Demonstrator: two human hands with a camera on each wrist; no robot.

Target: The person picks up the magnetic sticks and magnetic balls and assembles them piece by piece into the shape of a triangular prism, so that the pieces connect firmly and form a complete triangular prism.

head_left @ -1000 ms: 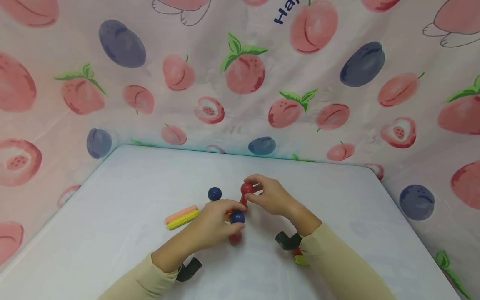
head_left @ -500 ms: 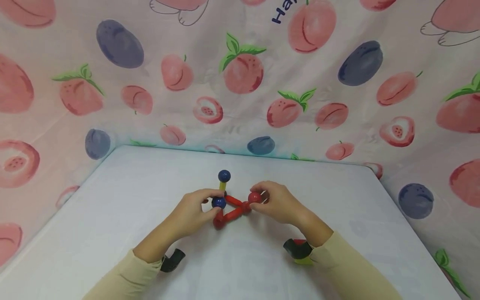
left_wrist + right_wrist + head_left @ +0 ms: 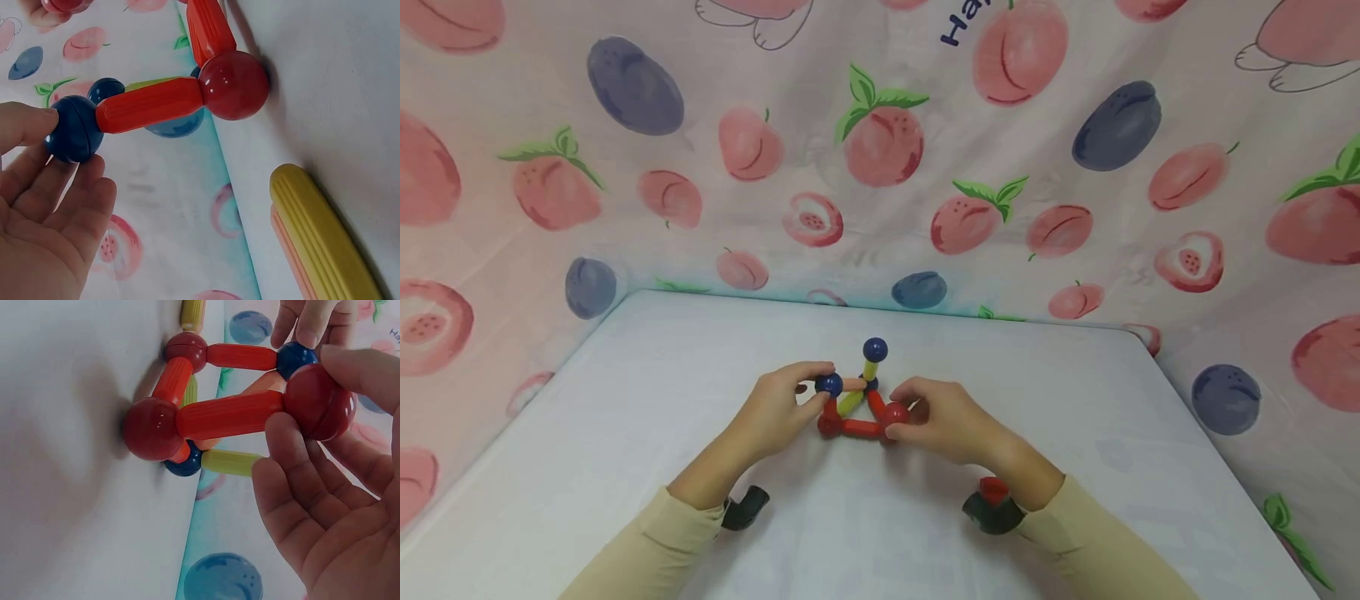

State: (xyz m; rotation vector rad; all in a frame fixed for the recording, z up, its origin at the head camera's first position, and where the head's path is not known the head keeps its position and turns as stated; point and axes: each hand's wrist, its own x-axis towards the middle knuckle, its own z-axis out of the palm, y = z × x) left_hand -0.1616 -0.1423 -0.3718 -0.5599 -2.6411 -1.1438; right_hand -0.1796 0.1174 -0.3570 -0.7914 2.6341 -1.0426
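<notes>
I find left hand pinching blue ball, right hand pinching red ball; I advise gentle, level handling, lest rods detach.

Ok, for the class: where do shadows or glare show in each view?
Head: soft shadow on the table below the right hand; left wrist: small glints on the left lower red ball; right wrist: broad, soft-edged shadow beside the right lower red ball, picture dimmer than head.
</notes>
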